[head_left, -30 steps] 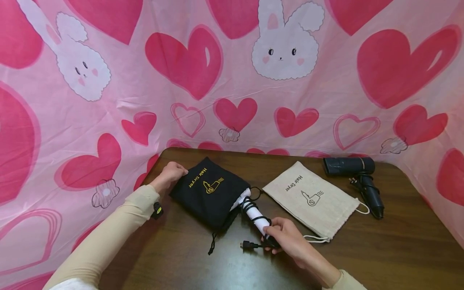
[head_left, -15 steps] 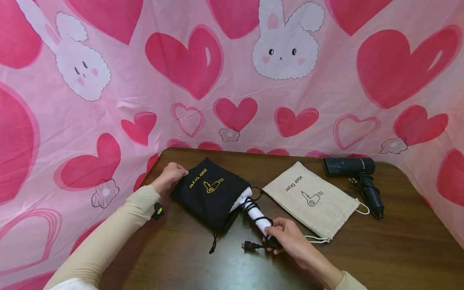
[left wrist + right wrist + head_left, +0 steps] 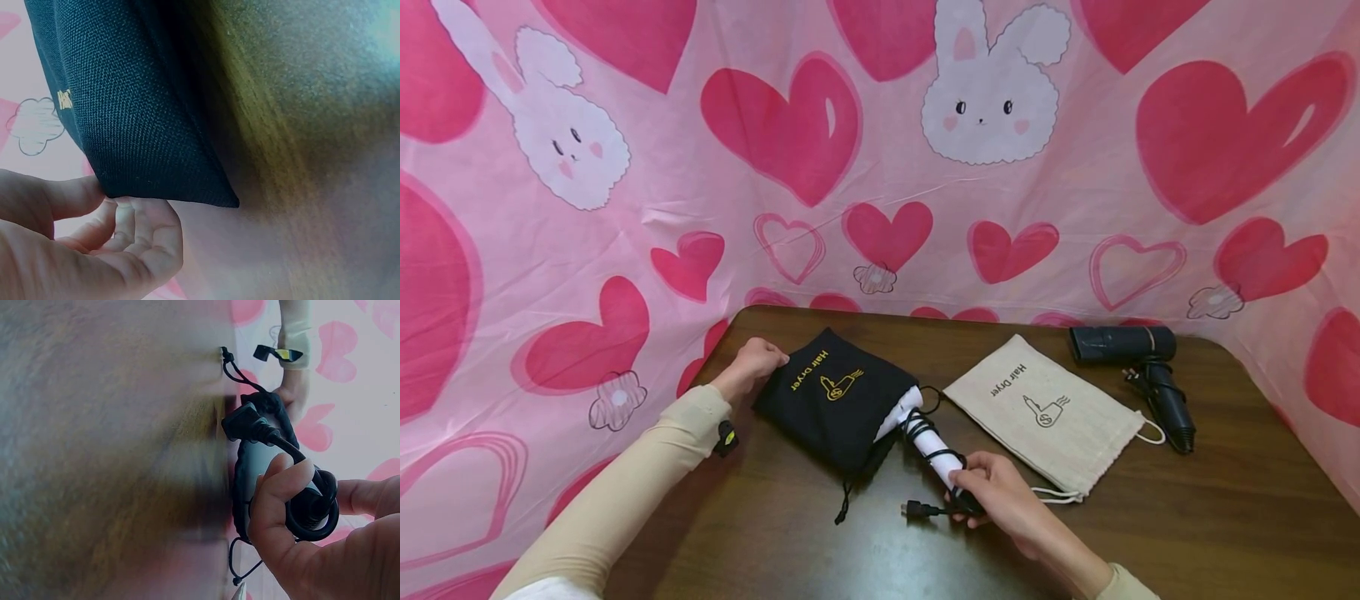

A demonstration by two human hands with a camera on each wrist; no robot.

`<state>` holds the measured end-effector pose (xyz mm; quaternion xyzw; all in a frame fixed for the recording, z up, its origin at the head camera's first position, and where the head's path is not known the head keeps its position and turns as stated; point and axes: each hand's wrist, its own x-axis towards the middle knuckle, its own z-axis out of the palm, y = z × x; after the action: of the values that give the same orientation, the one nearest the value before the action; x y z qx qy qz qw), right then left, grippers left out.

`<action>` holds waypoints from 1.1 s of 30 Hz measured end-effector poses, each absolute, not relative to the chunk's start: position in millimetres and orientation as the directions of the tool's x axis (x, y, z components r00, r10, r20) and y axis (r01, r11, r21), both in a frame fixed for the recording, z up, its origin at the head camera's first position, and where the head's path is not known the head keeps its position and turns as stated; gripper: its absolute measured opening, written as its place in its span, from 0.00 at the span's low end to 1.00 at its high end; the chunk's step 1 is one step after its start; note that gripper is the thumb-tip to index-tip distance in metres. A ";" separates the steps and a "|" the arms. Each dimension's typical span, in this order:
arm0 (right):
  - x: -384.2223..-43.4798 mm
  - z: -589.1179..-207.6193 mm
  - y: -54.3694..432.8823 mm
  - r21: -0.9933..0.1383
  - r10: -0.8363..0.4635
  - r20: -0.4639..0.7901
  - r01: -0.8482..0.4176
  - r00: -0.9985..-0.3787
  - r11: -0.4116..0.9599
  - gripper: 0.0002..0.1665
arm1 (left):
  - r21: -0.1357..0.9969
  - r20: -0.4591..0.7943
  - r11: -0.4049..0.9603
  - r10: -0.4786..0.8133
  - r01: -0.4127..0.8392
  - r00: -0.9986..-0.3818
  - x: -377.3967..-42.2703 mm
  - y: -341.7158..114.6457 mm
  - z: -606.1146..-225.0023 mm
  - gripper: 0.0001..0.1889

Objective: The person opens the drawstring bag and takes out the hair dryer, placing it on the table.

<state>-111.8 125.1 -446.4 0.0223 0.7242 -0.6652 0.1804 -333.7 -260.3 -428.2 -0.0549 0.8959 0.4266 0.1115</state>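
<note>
A black drawstring bag [image 3: 835,408] printed "Hair Dryer" lies on the table with its mouth toward the right. Out of that mouth comes the white handle [image 3: 927,442] of a hair dryer, a black cord wound round it; the dryer's head is mostly hidden in the bag. My right hand [image 3: 1000,496] grips the handle's lower end, beside the dangling plug [image 3: 917,509]. In the right wrist view, thumb and fingers close round the handle end and cord [image 3: 325,506]. My left hand [image 3: 754,362] pinches the bag's closed edge at the left, seen near a bag corner [image 3: 206,187] in the left wrist view.
To the right, a beige drawstring bag [image 3: 1045,417], also printed "Hair Dryer", lies flat. Beyond it sits a black hair dryer [image 3: 1123,343] with its cord round the handle. A pink heart-and-rabbit cloth [image 3: 880,150] hangs behind the brown table [image 3: 775,533].
Over the last second the right hand and the white handle have crept very slightly rightward. The left hand still pinches the black bag in nearly the same spot.
</note>
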 end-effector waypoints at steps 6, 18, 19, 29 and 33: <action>-111.1 -446.8 125.9 -0.953 -0.203 -0.297 0.279 -0.933 0.115 0.13 | 0.764 -0.270 0.609 -0.002 -0.215 -0.963 -334.8 -260.6 -427.9 0.11; -110.9 -445.7 127.5 -0.952 -0.206 -0.302 0.282 -0.931 0.118 0.14 | 0.775 -0.275 0.592 0.002 -0.220 -0.961 -339.5 -263.4 -429.1 0.11; -110.8 -445.6 127.5 -0.952 -0.206 -0.302 0.282 -0.931 0.118 0.14 | 0.775 -0.277 0.592 0.000 -0.223 -0.961 -339.8 -263.9 -429.4 0.10; -109.5 -445.8 126.9 -0.952 -0.187 -0.301 0.284 -0.935 0.113 0.14 | 0.788 -0.257 0.581 0.006 -0.206 -0.966 -334.4 -262.7 -427.8 0.10; -110.0 -446.2 127.1 -0.949 -0.180 -0.310 0.292 -0.934 0.117 0.14 | 0.794 -0.253 0.573 0.006 -0.204 -0.967 -333.8 -263.3 -428.9 0.09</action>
<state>-110.0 127.1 -446.2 0.0388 0.7260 -0.6631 0.1778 -333.8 -263.3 -428.9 -0.0561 0.8795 0.4585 0.1145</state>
